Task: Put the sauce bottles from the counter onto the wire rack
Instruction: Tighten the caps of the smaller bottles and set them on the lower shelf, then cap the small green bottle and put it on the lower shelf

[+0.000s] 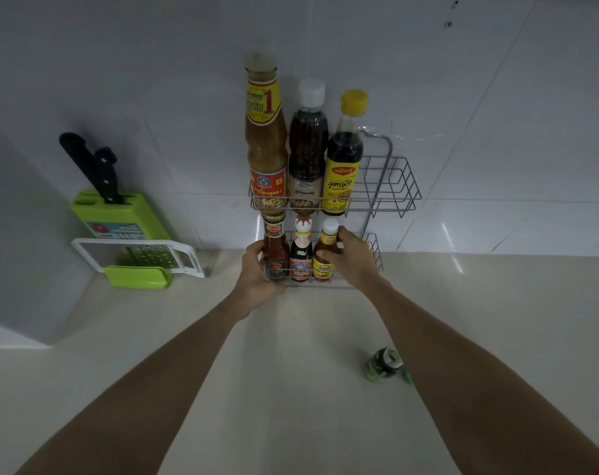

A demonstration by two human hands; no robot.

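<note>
Bottles are seen standing in both tiers of a wire rack (pixel 399 186) fixed to the tiled wall at 12 o'clock. In the upper tier three tall ones stand side by side: a tan sauce bottle (pixel 265 138), a dark bottle with a white cap (pixel 307 149) and a dark bottle with a yellow cap (pixel 344 159); the right part of that tier is bare. In the lower tier three small ones stand upright: a red sauce bottle (pixel 275 250), a middle bottle (pixel 301 253) with a red-and-white label, and an orange bottle (pixel 325 252) with a white cap. The left hand (pixel 256 275) is wrapped around the red sauce bottle at the left end of the tier, its fingers curled against the glass and wire. The right hand (pixel 354 255) is closed on the orange bottle, with fingers pinching its neck just below the cap. On the desk (pixel 291 371), at 4 o'clock, a small green jar (pixel 384 365) is left standing well apart from the rack, just beside the right forearm. At 9 o'clock a green knife block (pixel 119 214) holding black-handled knives and a grater (pixel 140 257) are set against the wall.
</note>
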